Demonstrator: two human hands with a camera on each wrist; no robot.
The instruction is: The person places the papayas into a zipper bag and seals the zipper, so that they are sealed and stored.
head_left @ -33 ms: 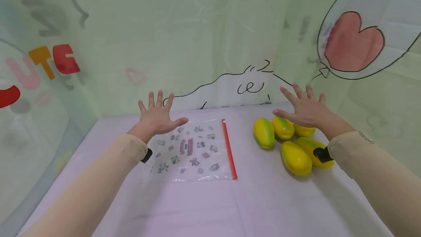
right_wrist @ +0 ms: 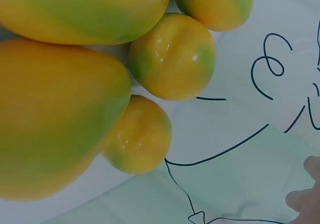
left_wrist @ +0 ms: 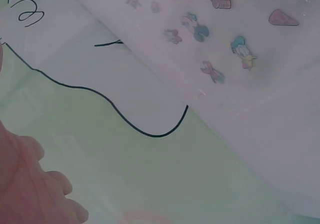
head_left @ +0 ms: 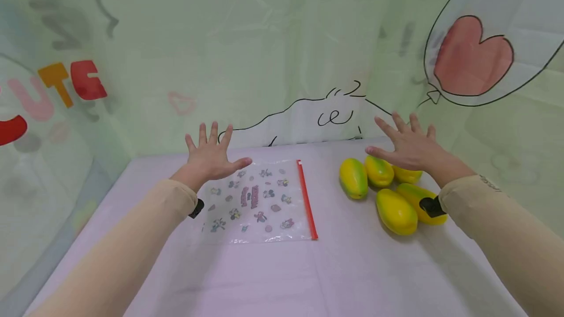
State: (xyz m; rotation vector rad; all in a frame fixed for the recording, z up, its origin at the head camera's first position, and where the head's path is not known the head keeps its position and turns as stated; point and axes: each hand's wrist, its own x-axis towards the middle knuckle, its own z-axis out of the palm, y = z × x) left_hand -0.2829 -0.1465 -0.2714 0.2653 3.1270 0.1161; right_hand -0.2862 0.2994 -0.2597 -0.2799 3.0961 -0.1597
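My left hand (head_left: 210, 159) is held out above the far left part of a clear zip bag (head_left: 275, 209), its fingers spread and nothing in it. The bag lies flat, printed with small cartoon figures, and a red slider strip (head_left: 307, 199) runs along its right edge. Over on the right, my right hand (head_left: 410, 148) hovers with spread fingers over a group of yellow-and-green fruits (head_left: 396, 212) that look like papayas or mangoes. This hand holds nothing and partly hides the fruits at the back. Closer up, the right wrist view shows the smooth, glossy fruits (right_wrist: 172, 58) lying against one another.
A pale lilac cloth (head_left: 282, 278) covers the table. Light green curtains (head_left: 198, 38) with printed drawings and letters hang behind it and at both sides. Dark bands (head_left: 433, 206) sit at both wrists, below the beige sleeves (head_left: 128, 238).
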